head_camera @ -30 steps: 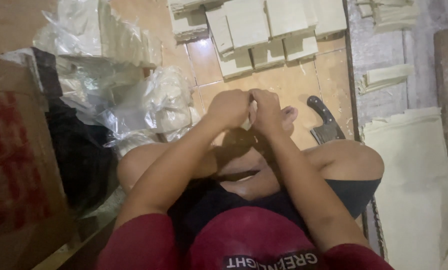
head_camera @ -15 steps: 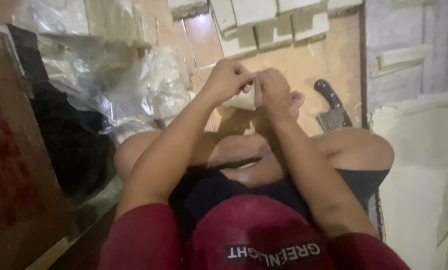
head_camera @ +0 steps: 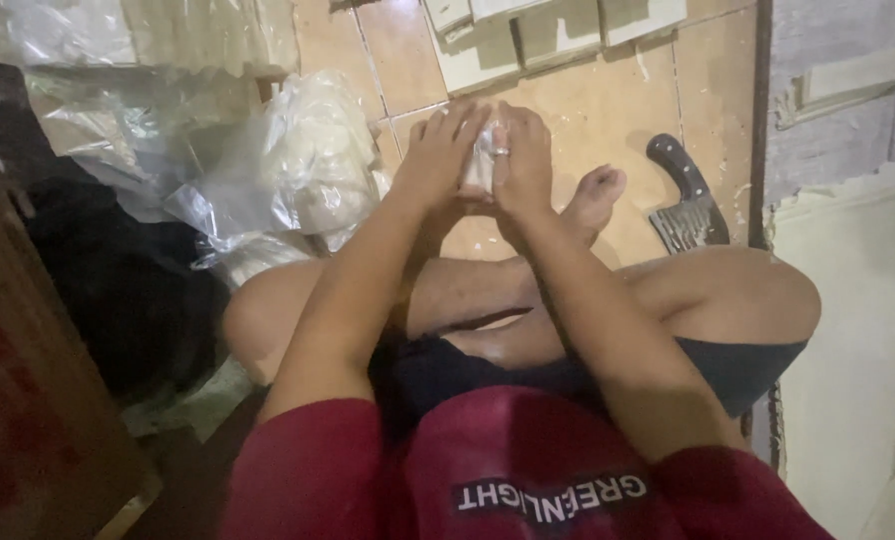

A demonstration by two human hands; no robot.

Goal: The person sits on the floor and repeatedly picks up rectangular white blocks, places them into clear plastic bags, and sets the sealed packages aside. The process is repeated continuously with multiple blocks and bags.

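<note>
I sit cross-legged on a tiled floor (head_camera: 588,110). My left hand (head_camera: 438,160) and my right hand (head_camera: 524,165) are pressed together in front of me, palms facing, with a small pale lump (head_camera: 484,160) squeezed between them. Both hands have their fingers stretched upward. A ring shows on a finger of my right hand. Most of the pale lump is hidden by the palms.
A clear plastic bag of pale material (head_camera: 298,160) lies left of my hands. Pale flat blocks (head_camera: 528,35) are laid in rows on the floor ahead. A knife with a dark handle (head_camera: 688,200) rests by my right foot (head_camera: 593,195). A brown box (head_camera: 28,400) stands at left.
The hands have gone from closed around each other to flat, palm against palm, with fingers extended. The view has tilted down, so the rows of blocks sit higher in frame.
</note>
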